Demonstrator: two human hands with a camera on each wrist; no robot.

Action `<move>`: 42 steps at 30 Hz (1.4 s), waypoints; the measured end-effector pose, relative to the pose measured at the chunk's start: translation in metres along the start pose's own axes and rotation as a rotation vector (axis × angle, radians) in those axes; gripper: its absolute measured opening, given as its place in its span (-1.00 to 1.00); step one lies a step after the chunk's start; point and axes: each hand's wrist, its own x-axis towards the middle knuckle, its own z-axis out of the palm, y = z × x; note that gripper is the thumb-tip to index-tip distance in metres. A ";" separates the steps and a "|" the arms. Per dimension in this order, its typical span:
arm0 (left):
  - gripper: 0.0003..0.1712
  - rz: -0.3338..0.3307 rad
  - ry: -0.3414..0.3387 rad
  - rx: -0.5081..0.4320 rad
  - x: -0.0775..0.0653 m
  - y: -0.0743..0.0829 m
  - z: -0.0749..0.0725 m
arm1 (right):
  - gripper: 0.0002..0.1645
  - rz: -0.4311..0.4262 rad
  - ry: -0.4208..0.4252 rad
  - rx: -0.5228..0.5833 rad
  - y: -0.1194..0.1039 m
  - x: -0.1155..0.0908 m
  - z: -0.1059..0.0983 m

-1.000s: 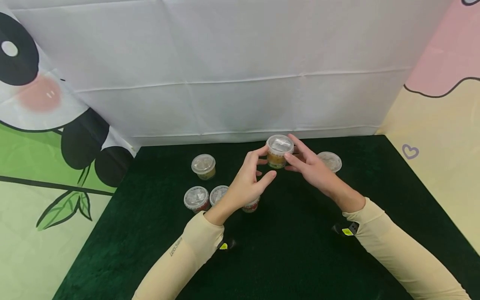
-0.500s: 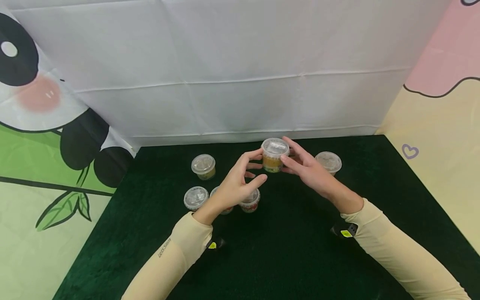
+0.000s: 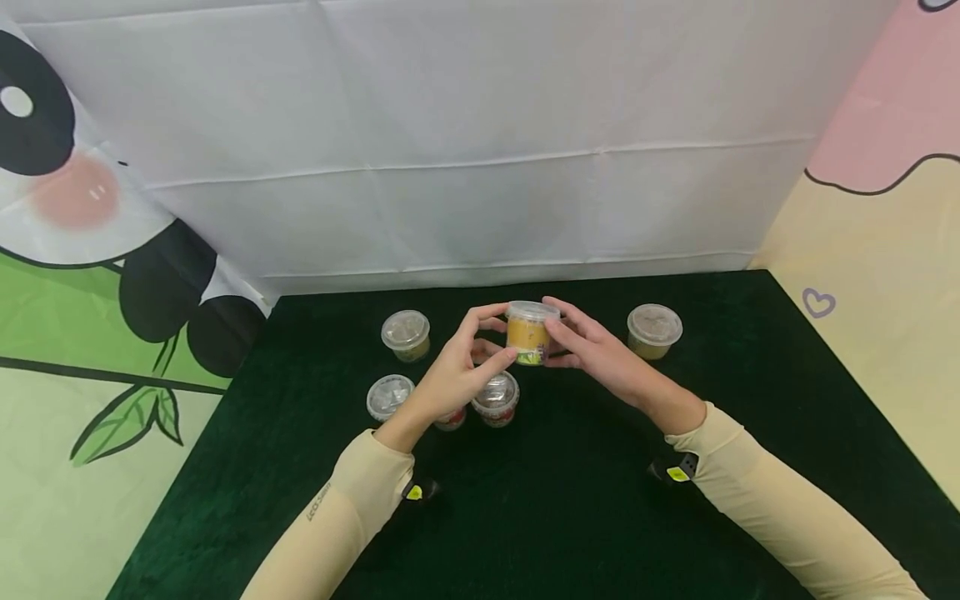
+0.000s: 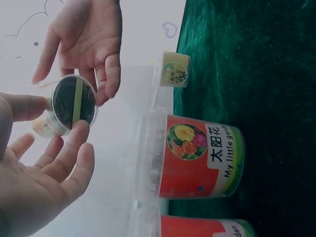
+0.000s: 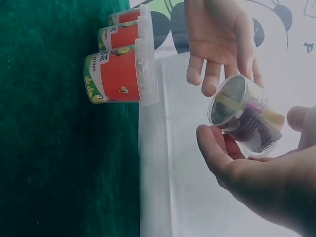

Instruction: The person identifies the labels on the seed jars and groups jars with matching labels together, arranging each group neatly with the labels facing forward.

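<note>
A small clear plastic cup [image 3: 528,335] with a yellow label and a transparent lid is held up over the table between both hands. My left hand [image 3: 459,375] holds its left side, the thumb near the lower edge. On the other side, my right hand [image 3: 596,354] grips it with fingers and thumb. The cup's dark base [image 4: 66,103] with a pale strip across it faces the left wrist camera. A dark printed panel [image 5: 254,129] shows on its side in the right wrist view. Just below the raised cup stands a red-labelled lidded cup [image 3: 497,402].
Two more red-labelled cups stand at the left, one [image 3: 390,396] in plain sight and one [image 3: 450,419] partly behind my left hand. Yellowish lidded cups stand at the back left [image 3: 406,335] and right [image 3: 655,331]. Dark green cloth [image 3: 540,517] covers the table; a white sheet [image 3: 480,167] hangs behind.
Both hands have brought the yellow-labelled cup left and nearer, tilting it so its side label shows more. My left thumb has come against it. The right yellowish cup is now less covered.
</note>
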 end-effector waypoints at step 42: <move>-0.30 -0.135 -0.149 -0.147 -0.001 -0.007 -0.003 | -0.17 0.068 -0.084 0.110 0.001 0.001 -0.002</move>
